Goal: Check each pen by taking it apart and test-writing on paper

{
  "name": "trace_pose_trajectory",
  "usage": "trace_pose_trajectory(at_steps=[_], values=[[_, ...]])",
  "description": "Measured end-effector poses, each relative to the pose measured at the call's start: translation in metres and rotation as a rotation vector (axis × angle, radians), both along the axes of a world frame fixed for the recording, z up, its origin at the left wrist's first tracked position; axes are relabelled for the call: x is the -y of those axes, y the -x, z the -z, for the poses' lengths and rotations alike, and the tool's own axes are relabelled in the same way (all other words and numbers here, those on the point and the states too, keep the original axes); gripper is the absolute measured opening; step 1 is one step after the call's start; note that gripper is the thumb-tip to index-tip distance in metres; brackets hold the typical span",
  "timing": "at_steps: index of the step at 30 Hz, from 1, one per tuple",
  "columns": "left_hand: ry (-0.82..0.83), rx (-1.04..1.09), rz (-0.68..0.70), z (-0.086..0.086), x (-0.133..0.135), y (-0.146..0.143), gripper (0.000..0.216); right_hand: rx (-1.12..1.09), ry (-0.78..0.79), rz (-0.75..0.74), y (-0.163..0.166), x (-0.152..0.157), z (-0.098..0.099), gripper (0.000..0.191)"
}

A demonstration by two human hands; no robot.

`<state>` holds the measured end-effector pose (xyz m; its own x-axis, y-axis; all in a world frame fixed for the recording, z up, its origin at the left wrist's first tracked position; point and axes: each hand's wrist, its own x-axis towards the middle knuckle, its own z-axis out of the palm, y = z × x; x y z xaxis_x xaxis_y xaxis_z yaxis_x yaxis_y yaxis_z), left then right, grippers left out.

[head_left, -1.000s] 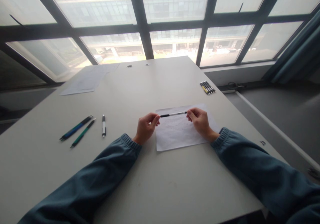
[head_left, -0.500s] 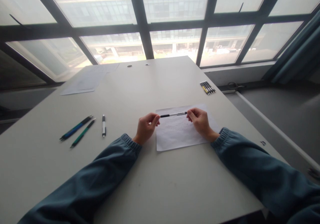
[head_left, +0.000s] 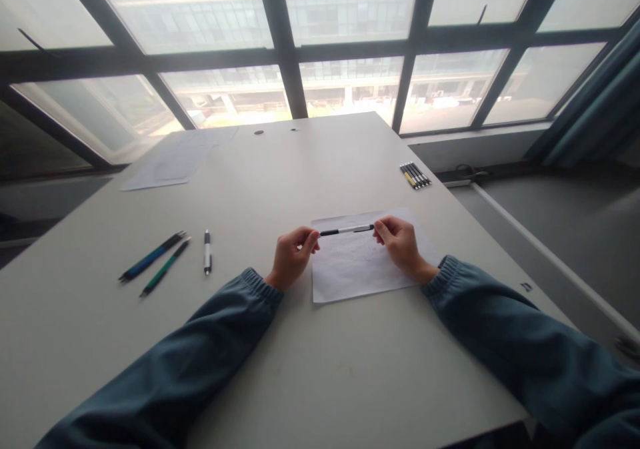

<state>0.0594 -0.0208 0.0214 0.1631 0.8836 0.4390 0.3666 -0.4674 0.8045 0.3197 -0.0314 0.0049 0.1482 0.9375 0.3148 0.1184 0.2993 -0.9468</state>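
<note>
A black and white pen [head_left: 347, 230] is stretched level between my two hands, above a sheet of white paper [head_left: 350, 279] with faint marks. My left hand [head_left: 293, 254] pinches its black grip end between thumb and fingers. At the other end, my right hand [head_left: 401, 243] pinches the black tip by the clip. Both ends are partly hidden by the fingertips. To the left of my left hand, a white pen with black ends [head_left: 207, 252] lies on the table, beside a green pen [head_left: 165, 267] and blue and black pens [head_left: 151, 257] lying close together.
A row of several pens [head_left: 415, 175], one with yellow, lies near the white table's [head_left: 300, 175] right edge. Papers [head_left: 165, 159] lie at the far left. A small dark object [head_left: 526, 287] sits by the right edge. Windows stand behind the table.
</note>
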Motion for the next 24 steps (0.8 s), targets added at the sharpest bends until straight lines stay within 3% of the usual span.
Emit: trace_pose_trajectory(at_steps=[24], values=[[0.007, 0.006, 0.005, 0.0014, -0.0004, 0.0001, 0.035, 0.032, -0.005, 0.007, -0.0007, -0.0001, 0.0008, 0.038]])
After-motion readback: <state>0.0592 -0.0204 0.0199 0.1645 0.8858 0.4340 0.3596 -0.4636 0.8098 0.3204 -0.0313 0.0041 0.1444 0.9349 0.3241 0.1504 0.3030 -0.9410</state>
